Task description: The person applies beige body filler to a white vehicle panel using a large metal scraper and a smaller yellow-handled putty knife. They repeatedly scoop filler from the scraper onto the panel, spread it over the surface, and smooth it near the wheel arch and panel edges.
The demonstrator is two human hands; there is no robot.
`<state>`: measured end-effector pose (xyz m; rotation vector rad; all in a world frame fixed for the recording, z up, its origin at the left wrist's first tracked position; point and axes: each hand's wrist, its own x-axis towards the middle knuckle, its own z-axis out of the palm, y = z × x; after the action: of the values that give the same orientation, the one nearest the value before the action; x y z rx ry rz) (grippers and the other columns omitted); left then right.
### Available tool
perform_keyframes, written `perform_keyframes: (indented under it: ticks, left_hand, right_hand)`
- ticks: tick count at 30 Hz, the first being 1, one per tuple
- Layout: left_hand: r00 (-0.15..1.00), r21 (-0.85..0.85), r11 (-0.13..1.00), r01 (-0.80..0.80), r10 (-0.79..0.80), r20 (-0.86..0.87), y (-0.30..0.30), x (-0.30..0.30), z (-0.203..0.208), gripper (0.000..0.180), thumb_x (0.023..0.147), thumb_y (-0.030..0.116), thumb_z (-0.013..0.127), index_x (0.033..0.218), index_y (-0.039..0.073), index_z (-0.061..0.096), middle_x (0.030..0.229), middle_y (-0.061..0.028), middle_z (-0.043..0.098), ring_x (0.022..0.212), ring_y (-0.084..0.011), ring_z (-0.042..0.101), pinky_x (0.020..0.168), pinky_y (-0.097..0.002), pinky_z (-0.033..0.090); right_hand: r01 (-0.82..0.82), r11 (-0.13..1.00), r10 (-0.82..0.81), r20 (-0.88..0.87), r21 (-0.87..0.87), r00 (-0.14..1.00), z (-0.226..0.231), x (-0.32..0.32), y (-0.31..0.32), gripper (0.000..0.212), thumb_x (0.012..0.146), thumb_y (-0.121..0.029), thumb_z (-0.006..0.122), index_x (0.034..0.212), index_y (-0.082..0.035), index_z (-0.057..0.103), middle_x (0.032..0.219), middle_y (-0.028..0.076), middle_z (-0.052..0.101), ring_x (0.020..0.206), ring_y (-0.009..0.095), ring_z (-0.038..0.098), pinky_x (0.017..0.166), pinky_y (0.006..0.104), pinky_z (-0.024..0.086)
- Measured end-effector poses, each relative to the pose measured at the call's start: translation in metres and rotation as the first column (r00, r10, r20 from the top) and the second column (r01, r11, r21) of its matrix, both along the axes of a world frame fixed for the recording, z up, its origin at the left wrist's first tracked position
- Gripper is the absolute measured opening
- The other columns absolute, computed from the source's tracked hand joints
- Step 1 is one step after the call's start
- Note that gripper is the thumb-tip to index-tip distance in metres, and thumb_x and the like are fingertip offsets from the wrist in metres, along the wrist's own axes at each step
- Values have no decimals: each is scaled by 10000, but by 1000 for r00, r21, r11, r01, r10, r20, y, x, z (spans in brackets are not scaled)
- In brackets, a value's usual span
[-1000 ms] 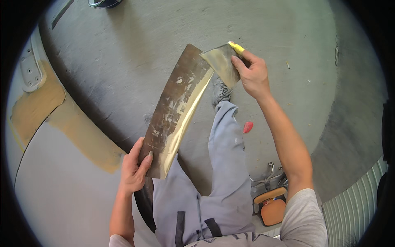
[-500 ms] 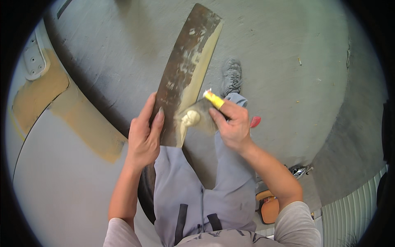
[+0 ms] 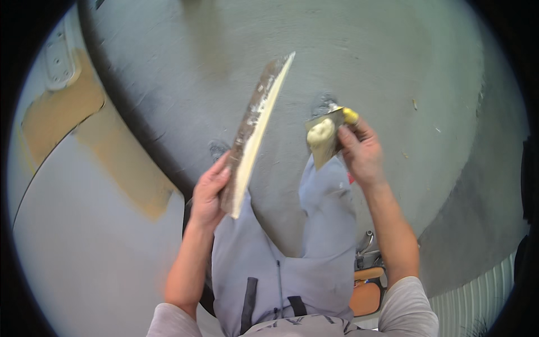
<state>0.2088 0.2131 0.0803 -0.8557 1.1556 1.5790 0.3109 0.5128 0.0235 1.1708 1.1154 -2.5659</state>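
My left hand [image 3: 210,194] is closed round the lower end of a long brown mixing board [image 3: 250,126], which is tilted so its face looks narrow. Cream putty coats the board's right edge, and pale smears mark its face. Apart from the board, to its right, my right hand [image 3: 364,154] grips a flat putty scraper [image 3: 335,126] between thumb and fingers. A thick lump of cream putty [image 3: 321,132] sits on the scraper's blade. A yellow wrap [image 3: 350,115] covers the tip of one right-hand finger.
A grey car body panel [image 3: 95,224] curves along the left, with tan filler patches [image 3: 62,118] and a seam. Below my right forearm stands an orange-brown object [image 3: 366,297] beside metal parts [image 3: 369,253]. Small scraps lie on the grey concrete floor [image 3: 404,62].
My right hand has drawn the scraper away from the board, right and slightly up, with the putty lump on it. My left hand has turned the board more edge-on and shifted it right.
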Motion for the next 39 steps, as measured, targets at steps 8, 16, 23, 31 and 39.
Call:
perform_keyframes:
  ticks: [8,16,23,31,39]
  left_hand:
    - [997,-251,966,67,-54,56,-65,148,-109,507,1050,121,564,1519,-16,432,1306,-68,650,1129,-110,612,981,-270,492]
    - [605,-331,530,781,-774,189,-109,226,-160,570,1000,177,581,1501,-43,418,1390,-218,611,1258,-264,598,1073,-349,439]
    - [374,-282,332,900,-921,108,-112,242,-167,684,980,213,622,1577,55,328,885,-301,700,809,-427,706,745,-500,546]
    - [586,-448,559,697,-805,-93,-96,252,-159,590,951,123,584,1508,39,407,658,-282,618,608,-510,596,624,-600,457]
    - [521,-448,463,765,-854,8,-81,256,-161,618,962,126,572,1533,43,352,651,-281,617,606,-510,598,624,-603,457]
  right_hand:
    - [-372,904,355,-113,-211,928,-46,-68,-67,301,1023,-117,625,1296,8,637,1121,53,710,982,114,656,889,310,554]
    - [-521,817,514,-98,-248,852,-116,-31,-272,382,995,-153,661,1339,8,618,1078,28,687,952,105,639,855,303,545]
    - [-394,868,458,184,-302,869,-158,-14,-474,252,954,-197,654,1106,-17,744,780,53,684,727,104,587,702,309,513]
    - [-362,932,358,93,28,929,-91,-28,-507,249,952,-88,614,1174,-10,696,1030,177,716,862,339,691,784,387,527]
    - [-452,884,467,233,-118,853,-124,-34,-488,166,935,-108,606,892,43,661,746,244,646,728,452,641,705,492,510]
